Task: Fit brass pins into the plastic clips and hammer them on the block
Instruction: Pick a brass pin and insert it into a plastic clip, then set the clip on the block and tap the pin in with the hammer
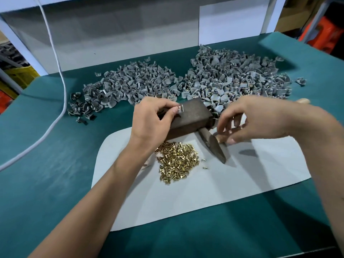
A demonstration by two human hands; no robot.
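Left hand (150, 120) pinches a small grey plastic clip (180, 109) between thumb and fingertips, holding it against the top of the dark brown rectangular block (191, 118). Right hand (247, 121) hovers over the hammer (214, 146), fingers loosely curled downward; motion blur prevents telling whether they grip anything. The hammer head lies on the white sheet (223, 183), just beside the block. A loose heap of brass pins (177, 161) rests on the same sheet, near the left wrist. Two piles of grey plastic clips (232, 75) spread across the green worktop (46, 164) behind the block. No legible writing appears.
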